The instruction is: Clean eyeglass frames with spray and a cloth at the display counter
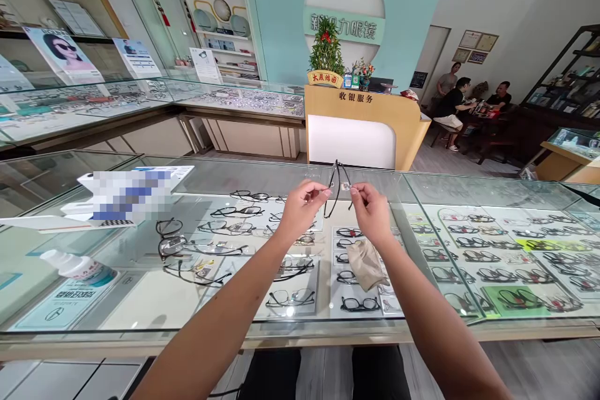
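A pair of dark-framed glasses (pixel 337 190) is held up between my two hands, above the glass display counter. My left hand (pixel 304 205) pinches one side of it, and my right hand (pixel 370 206) pinches the other, with fingers closed. A beige cloth (pixel 365 264) lies on the glass below my right hand. To the left, several loose glasses (pixel 199 245) rest on the counter (pixel 140 306). More eyeglass frames (pixel 360 304) sit in rows under the glass.
A white spray bottle (pixel 79 267) and a propped card (pixel 135 197) stand on the counter's left. Further glasses fill the right display section (pixel 482 256). Beyond are a wooden cashier desk (pixel 365 106) with a plant (pixel 325 50), and seated people (pixel 452 103) at the back right.
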A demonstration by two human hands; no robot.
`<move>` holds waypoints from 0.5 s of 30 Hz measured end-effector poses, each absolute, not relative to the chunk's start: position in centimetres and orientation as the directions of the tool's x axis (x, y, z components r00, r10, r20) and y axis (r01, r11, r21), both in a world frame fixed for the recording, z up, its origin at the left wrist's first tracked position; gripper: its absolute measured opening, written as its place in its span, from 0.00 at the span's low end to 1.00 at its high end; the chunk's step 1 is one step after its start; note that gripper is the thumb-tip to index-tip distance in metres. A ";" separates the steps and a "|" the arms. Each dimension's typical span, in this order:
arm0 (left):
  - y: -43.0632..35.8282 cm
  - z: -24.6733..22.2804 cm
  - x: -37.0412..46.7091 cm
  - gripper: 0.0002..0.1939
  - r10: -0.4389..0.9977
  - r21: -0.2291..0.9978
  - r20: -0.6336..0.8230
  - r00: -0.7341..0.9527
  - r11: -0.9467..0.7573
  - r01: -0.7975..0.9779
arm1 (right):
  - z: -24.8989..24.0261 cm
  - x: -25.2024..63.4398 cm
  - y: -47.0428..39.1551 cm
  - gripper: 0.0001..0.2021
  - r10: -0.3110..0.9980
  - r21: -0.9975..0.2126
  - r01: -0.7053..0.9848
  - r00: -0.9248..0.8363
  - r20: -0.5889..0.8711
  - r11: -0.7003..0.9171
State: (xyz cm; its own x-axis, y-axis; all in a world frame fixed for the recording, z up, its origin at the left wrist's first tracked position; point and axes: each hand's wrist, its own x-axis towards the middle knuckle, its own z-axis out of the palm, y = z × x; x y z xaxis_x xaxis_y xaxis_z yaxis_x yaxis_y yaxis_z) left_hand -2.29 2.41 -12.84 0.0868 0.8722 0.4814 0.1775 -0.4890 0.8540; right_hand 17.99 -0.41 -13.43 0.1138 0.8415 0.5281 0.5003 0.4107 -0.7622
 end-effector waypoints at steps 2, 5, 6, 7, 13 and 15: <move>2.6 -12.9 -2.4 0.13 0.860 0.839 0.502 0.091 -0.510 0.192 | -13.5 18.3 -0.3 0.19 0.826 -0.710 0.612 0.157 0.542 0.349; 2.7 -12.9 -2.6 0.14 0.895 0.872 0.432 0.110 -0.445 0.203 | -13.5 18.6 -0.2 0.19 0.810 -0.675 0.684 0.213 0.547 0.277; 2.7 -12.9 -2.7 0.15 0.904 0.877 0.413 0.115 -0.428 0.217 | -13.5 18.7 -0.2 0.19 0.802 -0.675 0.687 0.228 0.552 0.269; 2.7 -12.9 -2.8 0.15 0.907 0.876 0.403 0.118 -0.420 0.236 | -13.5 18.8 -0.1 0.18 0.789 -0.676 0.686 0.245 0.563 0.269; 2.9 -12.7 -3.1 0.16 0.914 0.859 0.381 0.140 -0.405 0.313 | -13.1 19.4 0.0 0.18 0.676 -0.657 0.672 0.310 0.668 0.341; 2.9 -12.7 -3.1 0.16 0.914 0.865 0.379 0.142 -0.405 0.298 | -13.1 19.4 0.0 0.17 0.657 -0.656 0.662 0.319 0.683 0.361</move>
State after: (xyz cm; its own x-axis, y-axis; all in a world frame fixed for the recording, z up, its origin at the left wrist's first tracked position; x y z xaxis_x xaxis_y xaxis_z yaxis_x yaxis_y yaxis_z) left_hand -3.09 2.92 -12.70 0.1423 0.9143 0.3792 0.2976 -0.4049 0.8646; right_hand 19.39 -0.02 -13.13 0.3189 0.6569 0.6832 0.6623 0.3612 -0.6564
